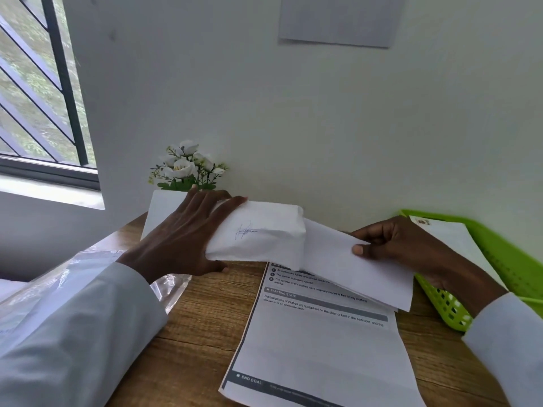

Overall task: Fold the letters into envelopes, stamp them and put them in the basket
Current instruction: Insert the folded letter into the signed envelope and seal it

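Note:
My left hand [188,236] grips a folded white letter [264,233] with a blue pen signature on it, held above the wooden table [199,327]. My right hand [393,245] pinches a white envelope [361,271] by its upper edge. The folded letter's right end meets the envelope's left end; whether it is inside I cannot tell. A printed sheet [317,342] lies flat on the table under both. A green plastic basket [505,259] stands at the right, with a stamped envelope [452,236] lying in it behind my right hand.
White artificial flowers [188,168] stand by the wall behind a white upright sheet or envelope [161,212]. A clear plastic bag [164,289] lies at the left under my sleeve. A barred window is at the far left and a paper hangs on the wall.

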